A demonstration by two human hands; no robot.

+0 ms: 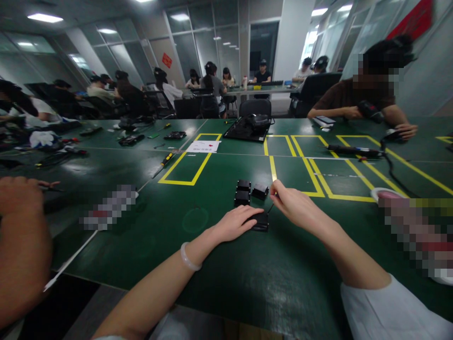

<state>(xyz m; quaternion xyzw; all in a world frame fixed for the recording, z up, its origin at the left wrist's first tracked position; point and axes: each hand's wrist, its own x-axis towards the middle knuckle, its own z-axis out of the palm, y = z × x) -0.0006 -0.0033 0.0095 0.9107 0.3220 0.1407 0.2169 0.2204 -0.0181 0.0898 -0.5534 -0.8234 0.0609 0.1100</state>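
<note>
Resting the unclenched left hand (239, 223) on a black block (261, 225), with three similar blocks (242, 197) just beyond it.
Pinching a thin tool (271, 208), perhaps a driver, in the right hand (288, 200).

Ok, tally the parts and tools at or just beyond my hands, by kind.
Small black box-shaped parts beyond the left hand: 3
Flat black rectangular part touching that hand: 1
Thin dark rod-like tool in the right hand: 1
Total: 5
</note>
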